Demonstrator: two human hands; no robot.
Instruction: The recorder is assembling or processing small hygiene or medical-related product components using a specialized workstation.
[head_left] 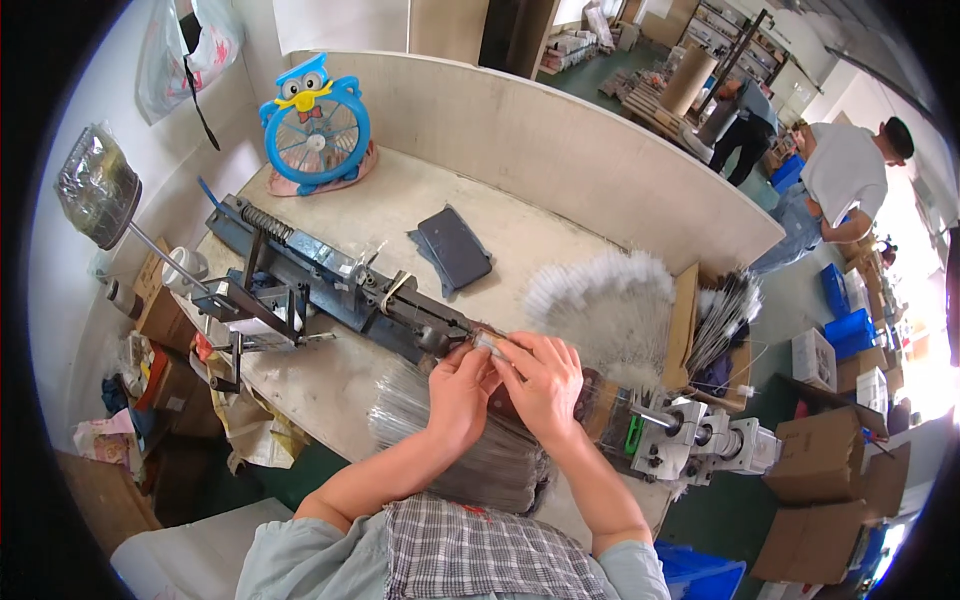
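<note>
1. Here we are at the long metal machine, and the small pale piece sits right at its right-hand end, too small to make out fully.
2. Left hand: thumb and fingertips pinching the piece, from the machine's near side.
3. Right hand: thumb and forefinger pinching it too, just right of the machine's end.
4. The touch called for, I'd judge, is light and square: fingertips close, piece lined up with the machine, no twisting.
5. Mind those wrists! A bundle of thin strands lies in front of the machine, between the forearms; raised elbows should avoid snags.
6. And beyond the machine's right end, white-tipped strands fan out, so small, tidy finger movements look wise.
</note>
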